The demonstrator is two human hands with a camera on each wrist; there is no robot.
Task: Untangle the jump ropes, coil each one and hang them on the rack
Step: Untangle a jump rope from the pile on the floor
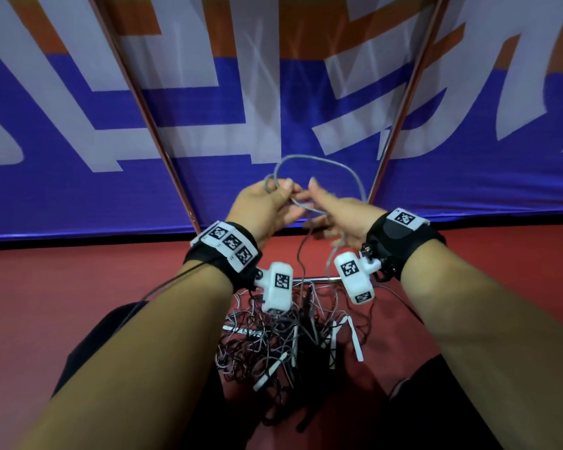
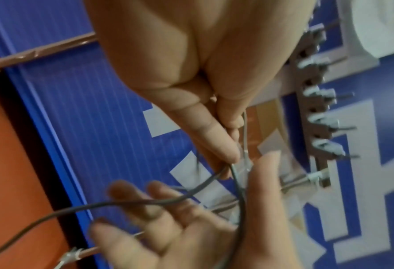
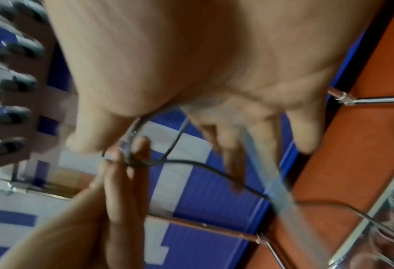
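A grey jump rope (image 1: 325, 161) arches in a loop above both raised hands, in front of a blue banner. My left hand (image 1: 286, 190) pinches a bunch of its strands between thumb and fingertips (image 2: 228, 149). My right hand (image 1: 319, 206) is just to the right, fingers spread and relaxed; the rope (image 2: 122, 202) runs across its palm and around the thumb, then trails down. The tangled pile of dark and grey ropes (image 1: 273, 349) with white handles (image 1: 355, 342) lies on the red floor below my wrists. The rack's brown hook bar (image 2: 318, 112) with several pegs is above the hands.
Two slanted metal rack poles (image 1: 143, 108) (image 1: 403, 108) stand against the banner on either side of the hands. A chrome wire frame (image 3: 375, 209) borders the pile. My dark trouser legs (image 1: 88, 345) flank the pile on the red floor.
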